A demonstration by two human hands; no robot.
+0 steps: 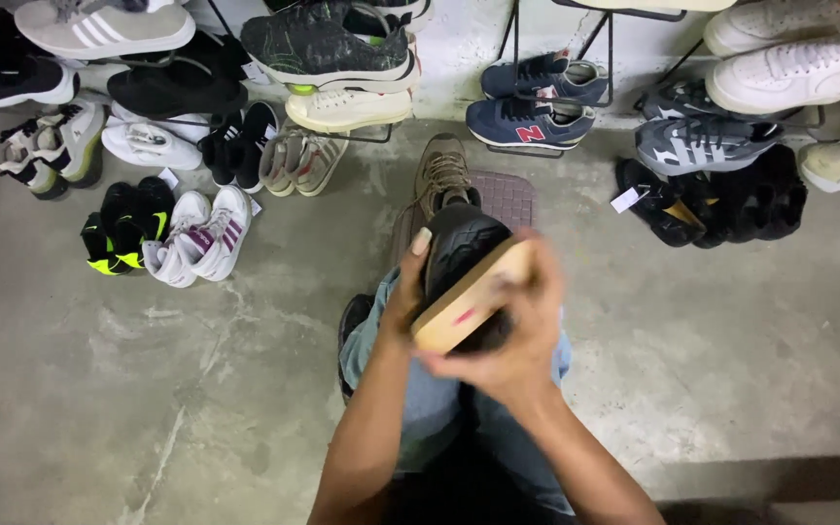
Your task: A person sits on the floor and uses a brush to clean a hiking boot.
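Resting above the person's lap, a black shoe (459, 258) with a tan sole (469, 297) is held between both hands. The left hand (405, 297) clasps its side, thumb up along the upper, and the right hand (512, 340) wraps over the sole from the other side, somewhat blurred. Both forearms come up from below and meet at the shoe. It looks light, with a stiff sole and a softer upper, so the sole edge seems the firm place to hold. Further away a brown shoe (441, 173) stands on a small mat (512, 194), and many sneakers (527, 122) lie along the wall.
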